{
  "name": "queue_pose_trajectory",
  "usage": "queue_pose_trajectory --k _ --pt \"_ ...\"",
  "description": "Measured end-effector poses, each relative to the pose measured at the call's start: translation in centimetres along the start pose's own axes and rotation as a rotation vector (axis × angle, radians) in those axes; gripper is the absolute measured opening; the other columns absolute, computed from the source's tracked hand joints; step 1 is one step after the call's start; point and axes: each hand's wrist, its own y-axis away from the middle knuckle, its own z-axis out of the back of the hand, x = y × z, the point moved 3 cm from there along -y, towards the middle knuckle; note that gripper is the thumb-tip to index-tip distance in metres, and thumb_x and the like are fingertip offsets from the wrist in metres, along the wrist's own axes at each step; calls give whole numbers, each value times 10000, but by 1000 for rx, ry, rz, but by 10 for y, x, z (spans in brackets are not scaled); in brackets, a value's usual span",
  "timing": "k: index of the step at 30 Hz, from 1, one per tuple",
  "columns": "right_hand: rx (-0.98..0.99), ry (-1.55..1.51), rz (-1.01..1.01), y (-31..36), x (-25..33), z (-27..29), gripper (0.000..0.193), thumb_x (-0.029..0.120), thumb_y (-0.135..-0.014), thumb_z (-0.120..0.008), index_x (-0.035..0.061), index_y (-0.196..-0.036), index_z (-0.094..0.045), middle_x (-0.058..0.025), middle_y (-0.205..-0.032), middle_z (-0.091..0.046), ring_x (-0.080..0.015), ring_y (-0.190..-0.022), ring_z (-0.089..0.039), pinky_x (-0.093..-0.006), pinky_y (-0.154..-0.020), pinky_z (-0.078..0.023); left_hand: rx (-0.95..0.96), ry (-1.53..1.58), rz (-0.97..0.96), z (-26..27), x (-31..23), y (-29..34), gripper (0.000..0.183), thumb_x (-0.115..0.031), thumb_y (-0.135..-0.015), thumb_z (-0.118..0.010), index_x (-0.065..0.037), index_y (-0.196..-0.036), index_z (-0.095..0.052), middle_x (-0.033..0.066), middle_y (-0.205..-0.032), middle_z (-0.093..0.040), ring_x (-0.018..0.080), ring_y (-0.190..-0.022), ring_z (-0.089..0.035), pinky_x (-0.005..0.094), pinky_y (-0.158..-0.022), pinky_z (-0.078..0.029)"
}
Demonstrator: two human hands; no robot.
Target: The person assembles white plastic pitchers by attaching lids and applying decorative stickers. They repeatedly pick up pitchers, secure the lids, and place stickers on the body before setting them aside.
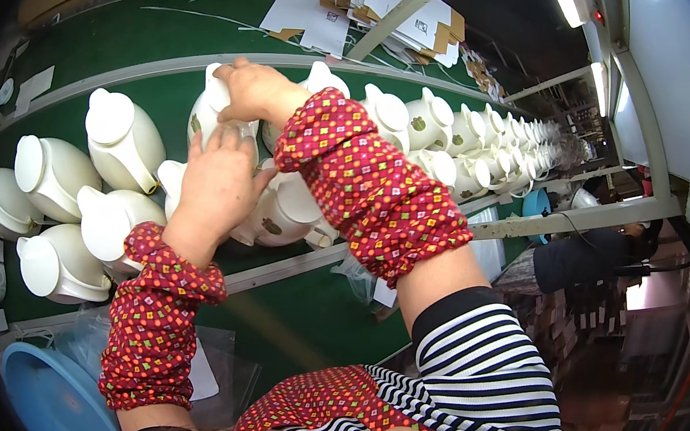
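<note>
Two hands are laid on one white jug [212,117] at the upper centre of the frame: the left hand [219,176] is pressed flat against its near side, while the right hand [254,91] is closed over its top in a holding grip. More white jugs [425,122] are ranged along the green conveyor belt [159,42] beyond, and flattened cardboard [387,10] is seen at the upper edge.

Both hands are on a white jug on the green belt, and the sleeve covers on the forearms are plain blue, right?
Not quite. The head view shows the left hand and right hand on the white jug on the green belt, as you say, but the sleeve covers are red with a small multicoloured pattern, not plain blue.
</note>
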Motion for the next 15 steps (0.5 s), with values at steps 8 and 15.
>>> queue_pose_trajectory --k 8,15 --pt "-41 -86 498 1 -15 -1 591 30 -807 -786 117 -1365 -610 -172 -1385 -588 -401 -1246 -614 -433 -1062 -511 -198 154 -153 5 -10 25 315 -245 -884 -768 -53 -1131 -734 124 -1202 -692 311 -1309 -581 539 -1225 -323" --pt "58 176 -74 -4 13 18 789 477 -831 -809 107 -1484 -565 -283 -1349 -631 -400 -1157 -691 -454 -945 -586 -340 197 -13 3 6 55 359 -239 -863 -790 -40 -1154 -718 171 -1315 -619 367 -1390 -491 583 -1239 -281"
